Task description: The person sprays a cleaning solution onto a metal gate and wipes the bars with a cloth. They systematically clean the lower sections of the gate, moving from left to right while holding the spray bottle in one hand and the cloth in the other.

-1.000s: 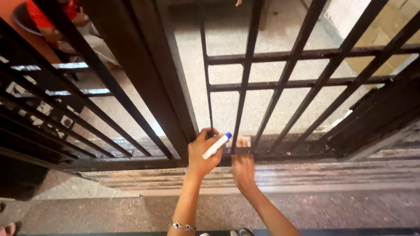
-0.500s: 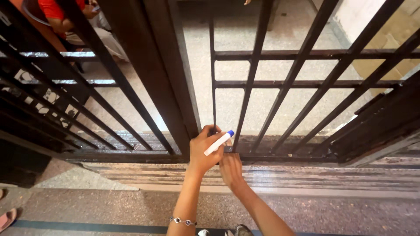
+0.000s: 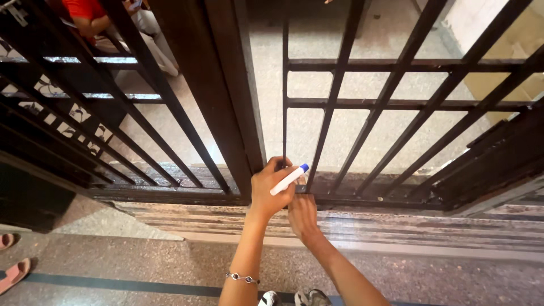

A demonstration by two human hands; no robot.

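While the camera looks down along a dark metal gate (image 3: 351, 107), both hands meet at the foot of the bars just below the middle of the frame. The left hand (image 3: 273, 190), a thin bracelet (image 3: 243, 277) on its wrist, has its fingers clenched around a white marker with a blue cap (image 3: 288, 179), which lies slanted across the knuckles with the cap pointing to the upper right. The right hand (image 3: 303, 216) sits just beneath and touching it, reaching up to the gate's bottom rail (image 3: 385, 199); whether its fingers grip anything cannot be told, as the left hand covers them. A broad dark post (image 3: 218, 96) rises just left of the hands. Below the rail runs a worn stone threshold (image 3: 430, 226), then a speckled floor (image 3: 141, 260). In the upper left corner, behind the bars, sits a person in a red top (image 3: 85, 11). A pink sandal (image 3: 14, 275) lies at the lower left edge, and a tan cardboard sheet (image 3: 510, 62) shows at the upper right.
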